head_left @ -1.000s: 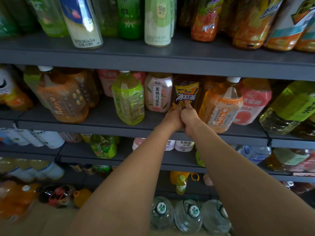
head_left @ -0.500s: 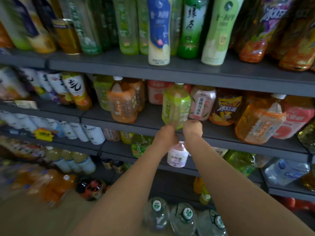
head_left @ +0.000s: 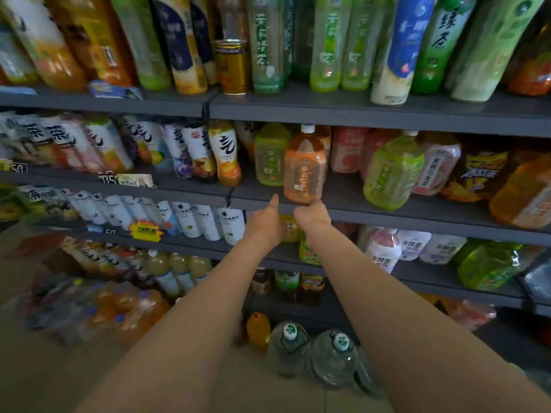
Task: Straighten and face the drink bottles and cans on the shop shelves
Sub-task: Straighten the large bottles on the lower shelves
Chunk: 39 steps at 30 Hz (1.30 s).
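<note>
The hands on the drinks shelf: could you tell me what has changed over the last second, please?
Both hands left the dark iced-tea bottle and moved left along the shelf to the orange bottle. Left hand and right hand reach its base, no grip visible. The bottles stayed put.

Yellow starburst promo tag [head_left: 146, 231] on shelf edge; tan floor [head_left: 44, 380] below.

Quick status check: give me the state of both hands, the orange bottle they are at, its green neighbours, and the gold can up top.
Left hand: below the shelf edge, one finger pointing up, holding nothing.
Right hand: fingers at the base of the orange bottle; grip unclear.
Orange tea bottle: upright at the shelf's front edge, white cap on.
Green bottle: upright, set further back.
Large green bottle: capped, appears tilted.
Gold can: upright among tall bottles.
</note>
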Available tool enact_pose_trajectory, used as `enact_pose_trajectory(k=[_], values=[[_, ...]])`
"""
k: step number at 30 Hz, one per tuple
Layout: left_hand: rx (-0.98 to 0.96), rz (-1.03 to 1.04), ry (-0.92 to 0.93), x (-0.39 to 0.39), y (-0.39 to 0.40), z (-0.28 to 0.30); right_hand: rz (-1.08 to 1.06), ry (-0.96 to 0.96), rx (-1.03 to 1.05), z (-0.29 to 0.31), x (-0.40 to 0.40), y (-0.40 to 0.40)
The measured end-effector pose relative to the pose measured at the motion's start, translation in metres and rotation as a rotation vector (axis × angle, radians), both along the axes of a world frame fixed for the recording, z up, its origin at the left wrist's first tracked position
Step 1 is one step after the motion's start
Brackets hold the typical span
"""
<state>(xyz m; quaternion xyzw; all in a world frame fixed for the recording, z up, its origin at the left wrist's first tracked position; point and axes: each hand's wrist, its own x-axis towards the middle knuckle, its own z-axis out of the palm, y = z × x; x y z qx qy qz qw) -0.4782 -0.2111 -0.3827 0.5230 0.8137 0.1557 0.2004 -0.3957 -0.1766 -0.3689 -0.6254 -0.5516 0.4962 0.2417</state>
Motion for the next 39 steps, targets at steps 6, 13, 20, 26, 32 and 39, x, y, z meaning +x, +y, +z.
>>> enact_pose_trajectory(k=[6, 13, 20, 26, 32, 39], values=[[0.051, 0.013, -0.072, -0.008, 0.016, -0.006, -0.020, -0.008, 0.006, -0.004, -0.005, 0.013], [0.085, -0.185, -0.045, -0.006, 0.049, -0.013, 0.017, 0.058, 0.030, -0.010, -0.004, 0.053], [0.123, -0.094, -0.160, -0.009, 0.090, -0.014, -0.028, -0.004, 0.115, -0.021, -0.014, 0.078], [0.207, -0.028, -0.336, -0.003, 0.106, -0.017, 0.021, -0.058, 0.139, -0.027, -0.008, 0.089], [0.234, -0.043, -0.355, -0.004, 0.107, -0.022, -0.011, -0.016, 0.139, -0.033, -0.008, 0.091], [0.177, -0.056, -0.435, -0.005, 0.103, -0.020, -0.008, -0.023, 0.161, -0.032, -0.010, 0.086]])
